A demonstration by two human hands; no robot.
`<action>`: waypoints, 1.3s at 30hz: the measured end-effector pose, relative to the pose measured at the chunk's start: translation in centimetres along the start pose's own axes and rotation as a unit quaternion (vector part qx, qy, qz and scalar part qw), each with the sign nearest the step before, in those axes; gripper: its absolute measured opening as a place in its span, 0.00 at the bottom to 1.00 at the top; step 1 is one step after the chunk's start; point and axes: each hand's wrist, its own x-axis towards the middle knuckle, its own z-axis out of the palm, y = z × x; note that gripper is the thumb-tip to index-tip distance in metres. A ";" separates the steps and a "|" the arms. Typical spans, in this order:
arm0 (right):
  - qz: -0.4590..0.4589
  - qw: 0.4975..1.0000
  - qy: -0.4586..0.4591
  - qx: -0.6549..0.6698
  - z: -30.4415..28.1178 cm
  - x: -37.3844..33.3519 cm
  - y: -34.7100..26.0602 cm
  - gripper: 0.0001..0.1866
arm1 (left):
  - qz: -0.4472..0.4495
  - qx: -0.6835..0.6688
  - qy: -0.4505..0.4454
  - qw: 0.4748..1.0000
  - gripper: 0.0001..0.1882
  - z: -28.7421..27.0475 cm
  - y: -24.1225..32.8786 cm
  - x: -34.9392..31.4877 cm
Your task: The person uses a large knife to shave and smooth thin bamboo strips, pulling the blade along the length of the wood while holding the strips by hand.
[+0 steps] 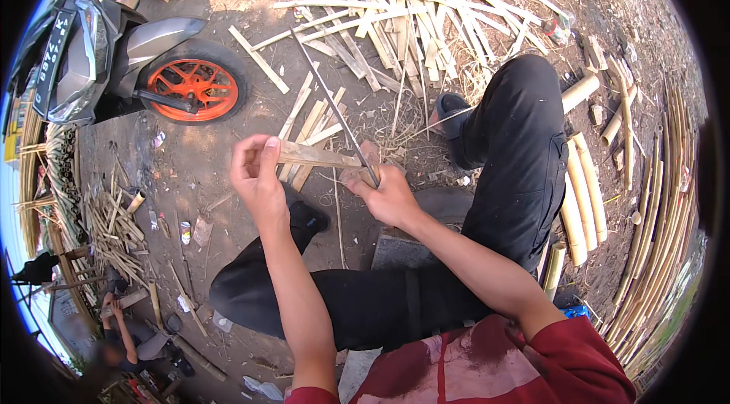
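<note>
My left hand [258,180] is closed on one end of a flat bamboo slat [315,155], thumb on top and fingers curled under. The slat lies roughly level, its other end reaching toward my right hand [391,197]. That hand is wrapped round the handle of a long knife [332,100], whose narrow dark blade slants up and to the left, away from me. Near its handle, the blade crosses the slat's right end; whether it cuts into the wood I cannot tell. More cut slats [310,124] lie on the ground just beyond my left hand.
A big heap of bamboo strips [426,16] covers the ground ahead. Bamboo tubes [582,199] and long poles [661,199] lie at the right. A motorbike with an orange wheel [194,90] stands at the far left. Another person [125,335] sits lower left near bamboo scraps [114,225].
</note>
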 end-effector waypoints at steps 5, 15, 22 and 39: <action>-0.100 0.993 -0.047 0.045 -0.6 -2.1 -3.7 0.14 | 0.018 -0.034 -0.014 0.999 0.10 1.2 1.0 -4.5; -0.058 0.978 -0.124 0.155 -1.3 -4.2 -3.2 0.14 | 0.092 -0.064 -0.208 0.972 0.17 0.3 0.3 -6.8; -0.084 0.988 -0.100 0.084 -2.4 -5.4 -4.3 0.19 | 0.193 0.032 -0.169 0.966 0.12 0.3 0.5 -6.9; -0.129 0.987 -0.088 -0.023 -2.1 -7.7 -4.6 0.21 | 0.311 0.121 -0.103 0.937 0.11 0.6 1.5 -7.2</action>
